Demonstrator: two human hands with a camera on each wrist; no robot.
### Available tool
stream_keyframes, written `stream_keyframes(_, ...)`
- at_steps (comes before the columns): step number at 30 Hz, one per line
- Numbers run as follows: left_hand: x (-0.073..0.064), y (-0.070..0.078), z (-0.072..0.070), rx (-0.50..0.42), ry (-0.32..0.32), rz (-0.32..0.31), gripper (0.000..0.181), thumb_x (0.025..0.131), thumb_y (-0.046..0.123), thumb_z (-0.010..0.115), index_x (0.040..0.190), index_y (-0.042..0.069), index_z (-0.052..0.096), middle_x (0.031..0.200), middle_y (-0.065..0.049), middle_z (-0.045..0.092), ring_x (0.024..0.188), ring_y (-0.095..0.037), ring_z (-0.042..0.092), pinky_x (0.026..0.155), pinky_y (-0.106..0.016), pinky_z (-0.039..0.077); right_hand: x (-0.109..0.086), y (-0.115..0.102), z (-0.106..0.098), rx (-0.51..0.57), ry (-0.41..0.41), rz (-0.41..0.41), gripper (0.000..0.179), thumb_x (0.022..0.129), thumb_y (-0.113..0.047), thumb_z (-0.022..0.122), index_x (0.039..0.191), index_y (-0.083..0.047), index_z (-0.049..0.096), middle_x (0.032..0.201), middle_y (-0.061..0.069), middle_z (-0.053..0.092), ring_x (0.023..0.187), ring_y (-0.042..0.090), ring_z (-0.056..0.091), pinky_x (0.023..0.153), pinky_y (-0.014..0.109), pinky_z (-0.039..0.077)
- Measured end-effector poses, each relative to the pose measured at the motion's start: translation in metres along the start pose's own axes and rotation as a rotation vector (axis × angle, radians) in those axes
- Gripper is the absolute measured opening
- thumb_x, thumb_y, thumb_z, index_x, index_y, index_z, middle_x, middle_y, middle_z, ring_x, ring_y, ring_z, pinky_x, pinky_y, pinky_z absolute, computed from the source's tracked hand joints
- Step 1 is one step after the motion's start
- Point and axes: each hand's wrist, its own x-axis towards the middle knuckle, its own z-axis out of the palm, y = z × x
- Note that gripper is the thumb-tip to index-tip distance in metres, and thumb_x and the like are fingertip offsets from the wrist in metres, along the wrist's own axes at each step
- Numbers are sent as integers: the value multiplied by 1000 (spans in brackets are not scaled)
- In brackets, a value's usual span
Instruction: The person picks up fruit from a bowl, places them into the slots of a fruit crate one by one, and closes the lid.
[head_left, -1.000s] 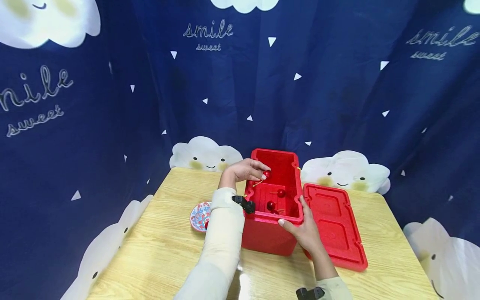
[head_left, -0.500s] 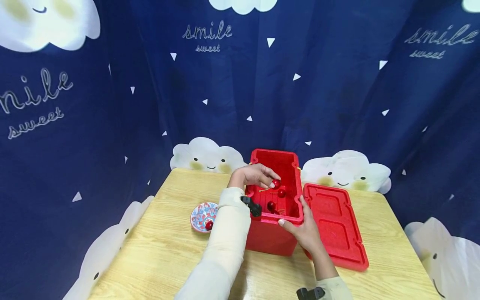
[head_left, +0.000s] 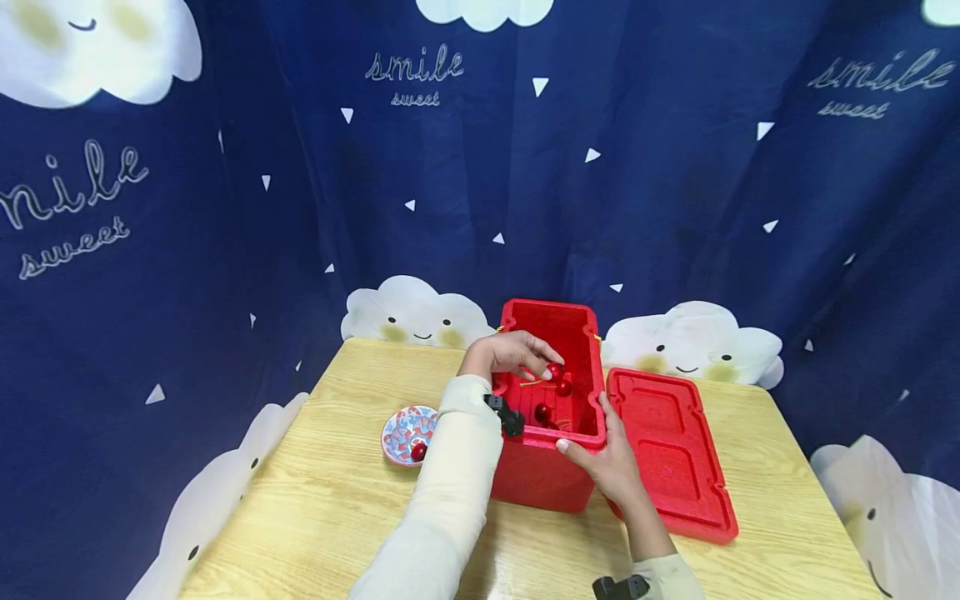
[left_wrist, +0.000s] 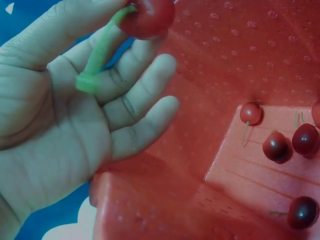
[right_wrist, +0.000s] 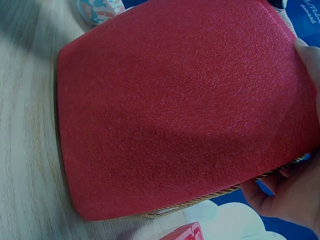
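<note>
My left hand [head_left: 512, 353] reaches over the red box [head_left: 536, 475] and pinches a cherry [left_wrist: 150, 19] between thumb and fingers. Its green stem [left_wrist: 100, 52] hangs down across the palm in the left wrist view. Several other cherries [left_wrist: 251, 114] lie apart on the grooved floor of the box. At the near right corner my right hand [head_left: 617, 460] holds the box, its thumb on the front rim and the fingers along the side. In the right wrist view, those fingers sit beside a twisted gold cord [right_wrist: 195, 201].
Left of the box, a patterned blue-and-red dish [head_left: 397, 429] holds a cherry [head_left: 417, 451], partly behind my left sleeve. The red lid [head_left: 667, 450] lies on the wooden table [head_left: 330, 500] to the right. A dark blue curtain [head_left: 525, 167] hangs behind.
My left hand has moved right and inward with the cherry, from the box's left rim to over its middle. More of the dish now shows. The right hand has stayed in place.
</note>
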Motion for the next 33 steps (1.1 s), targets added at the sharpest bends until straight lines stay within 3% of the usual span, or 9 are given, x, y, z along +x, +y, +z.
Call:
stream_keyframes(8,-2,4,0,89,32,-8,33,78,7,71,110,4,66,99,-6,66,89,-19,60,78,-35,50,-1,0,1,12,-2,-3,104,73,-34,79,150,-20,10,144,12,26,123,33,37,91,47,42)
stream_keyframes(18,-40,21,8,353,166,86,28,77,16,72,105,9,68,95,1,66,89,-15,58,76,-31,48,-2,-2,0,24,5,-17,104,74,-32,79,150,-20,10,145,12,24,124,32,36,91,47,41)
stream_keyframes(26,-52,13,11,348,197,159,31,78,10,71,107,3,65,89,-3,67,81,-14,59,84,-43,46,-1,-3,-3,10,4,1,104,73,-35,79,150,-23,10,145,11,24,124,31,35,91,48,41)
stream_keyframes(33,-66,-4,16,304,294,286,30,79,7,71,107,2,64,97,-7,66,87,-16,60,74,-33,51,-2,-4,-1,39,-21,48,105,73,-30,80,150,-19,10,146,12,23,125,31,34,90,47,43)
